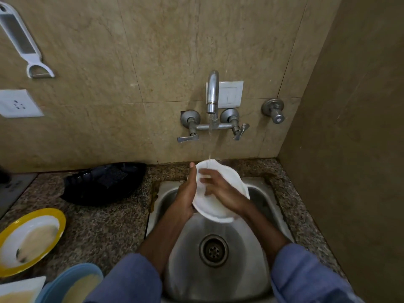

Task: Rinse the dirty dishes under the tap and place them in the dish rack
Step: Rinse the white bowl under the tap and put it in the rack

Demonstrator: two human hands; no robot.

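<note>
A white plate (227, 182) is tilted over the steel sink (218, 270), and water from the tap (212, 92) runs onto its top edge. My left hand (188, 193) grips the plate's left rim, thumb stretched up along the edge. My right hand (220, 191) lies on the plate's face with its fingers spread and blurred. A yellow-rimmed plate (30, 239) with food smears sits on the counter at the left. A blue plate (72, 283) and a white plate (19, 291), both smeared, lie at the lower left.
A dark dish rack (105, 182) stands on the granite counter left of the sink, against the wall. Two tap levers (188, 137) flank the spout; a separate valve (274, 112) sits to the right. A brown wall closes the right side.
</note>
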